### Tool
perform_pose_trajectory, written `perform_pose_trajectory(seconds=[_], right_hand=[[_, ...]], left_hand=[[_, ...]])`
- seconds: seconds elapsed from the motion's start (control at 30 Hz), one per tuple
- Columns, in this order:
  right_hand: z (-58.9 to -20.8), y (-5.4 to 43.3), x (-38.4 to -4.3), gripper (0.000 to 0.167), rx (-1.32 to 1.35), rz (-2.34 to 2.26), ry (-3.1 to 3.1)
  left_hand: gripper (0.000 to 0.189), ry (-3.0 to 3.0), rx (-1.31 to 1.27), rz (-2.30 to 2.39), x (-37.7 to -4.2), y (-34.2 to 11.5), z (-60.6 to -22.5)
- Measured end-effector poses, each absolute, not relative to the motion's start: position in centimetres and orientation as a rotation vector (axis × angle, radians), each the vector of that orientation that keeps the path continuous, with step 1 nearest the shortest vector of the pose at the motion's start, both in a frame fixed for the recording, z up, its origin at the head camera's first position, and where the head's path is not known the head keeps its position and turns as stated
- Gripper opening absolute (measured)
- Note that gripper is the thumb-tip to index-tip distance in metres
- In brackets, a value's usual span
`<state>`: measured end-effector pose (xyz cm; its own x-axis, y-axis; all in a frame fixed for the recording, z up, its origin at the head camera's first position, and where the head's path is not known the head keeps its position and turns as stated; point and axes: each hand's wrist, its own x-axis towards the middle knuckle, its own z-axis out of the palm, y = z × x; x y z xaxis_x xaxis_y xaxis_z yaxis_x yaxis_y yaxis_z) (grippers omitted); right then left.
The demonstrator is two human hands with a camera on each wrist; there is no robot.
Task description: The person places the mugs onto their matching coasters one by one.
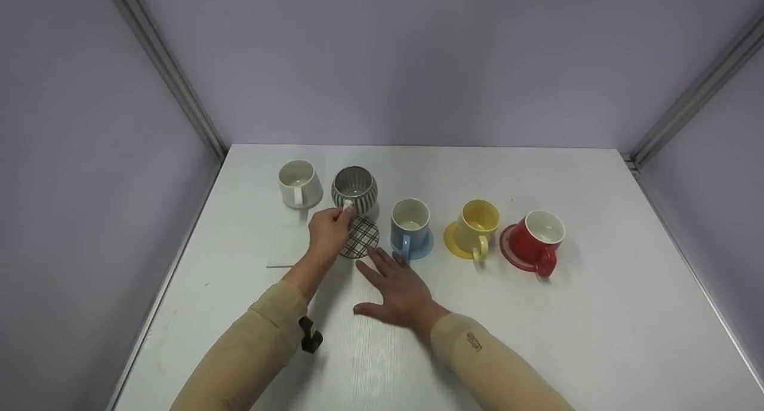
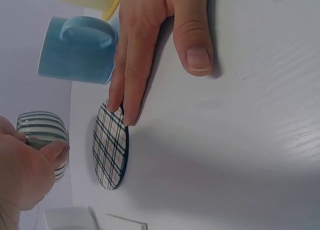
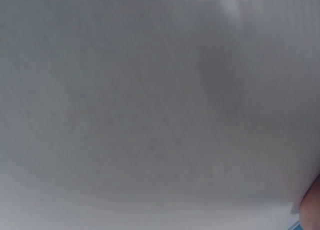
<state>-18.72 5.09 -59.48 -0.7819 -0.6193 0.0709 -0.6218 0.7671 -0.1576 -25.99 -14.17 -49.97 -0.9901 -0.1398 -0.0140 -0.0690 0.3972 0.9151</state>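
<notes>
Three mugs look settled toward the worktop's point(image 1: 597, 339) right edge: blue mug point(image 1: 409, 229) on blue coaster point(image 1: 425, 247), yellow mug point(image 1: 473, 237) on yellow coaster point(image 1: 452, 243), red mug point(image 1: 527, 244) on red coaster point(image 1: 508, 251). Two seem left: the white mug point(image 1: 307, 191), nearest the back-left corner, behind its white coaster point(image 1: 286, 250), and the striped mug point(image 1: 356, 188), on the back-edge side of the checked coaster point(image 1: 362, 237). The left hand point(image 1: 328, 235) pinches the striped mug's handle; whether its base is lifted, I cannot tell. The right hand point(image 1: 403, 294) lies spread, holding nothing, fingertips touching the checked coaster.
</notes>
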Motion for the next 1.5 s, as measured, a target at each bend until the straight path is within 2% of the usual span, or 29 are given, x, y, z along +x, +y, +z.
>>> perform_pose_trajectory(seconds=[1.5], right_hand=[[-59.4, 5.1, -18.5, 0.095, 1.021, 0.297, -2.927]], left_hand=[[0.042, -2.534, 0.194, -1.702, -22.0, -14.8, -50.4]])
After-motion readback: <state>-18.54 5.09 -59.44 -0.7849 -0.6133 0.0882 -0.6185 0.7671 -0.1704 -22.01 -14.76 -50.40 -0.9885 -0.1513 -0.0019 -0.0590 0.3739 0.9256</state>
